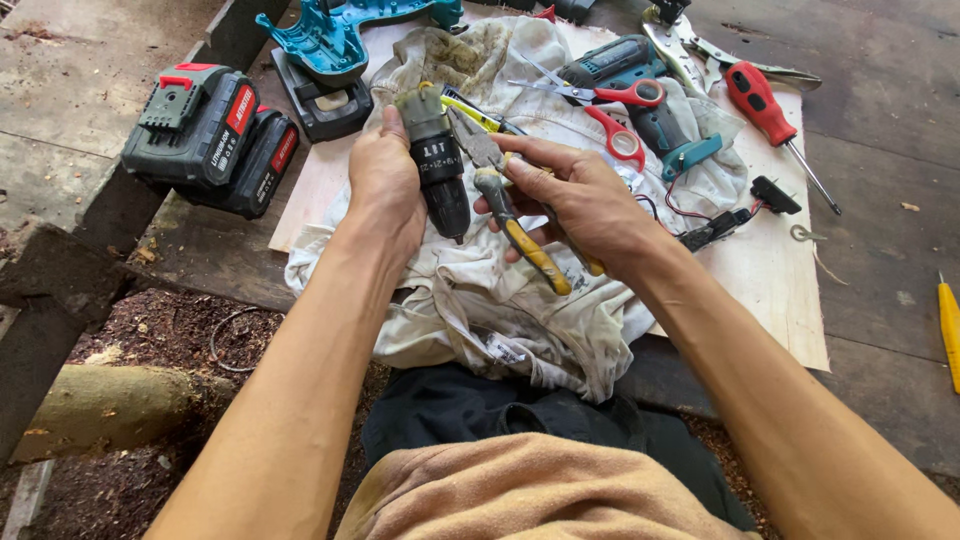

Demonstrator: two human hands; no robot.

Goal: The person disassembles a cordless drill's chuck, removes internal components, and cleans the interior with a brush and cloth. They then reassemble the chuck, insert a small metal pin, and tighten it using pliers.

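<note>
Your left hand (pixel 385 180) wraps its fingers tight around a cylindrical drill gearbox and chuck (pixel 436 160), a dark ribbed plastic barrel with a dull, grimy metal motor end pointing away from you; it is held above the middle of a crumpled, stained off-white cloth (pixel 520 310). Your right hand (pixel 585 200) has its fingers closed on one pair of pliers (pixel 505 195) with yellow rubbery handles and grey steel jaws, and the jaws' tip lies just beside the gearbox, though you cannot tell whether they touch. The cloth lies on a pale, smooth plywood sheet (pixel 780 290), which rests on a bench (pixel 880 130) of weathered dark planks. Toward the far edge of the sheet you have one pair of scissors (pixel 615 105) with red loop handles lying across a teal drill body half (pixel 640 90), and a second teal shell half (pixel 330 35) sits at the far left corner. One red-handled screwdriver (pixel 765 105) with a thin steel shaft lies near the far right corner. Two blocky black battery packs (pixel 215 135) with red trim sit side by side and touching on the left planks, well apart from your hands. A small black switch with thin wires (pixel 735 215) lies on the sheet to the right of the cloth.
</note>
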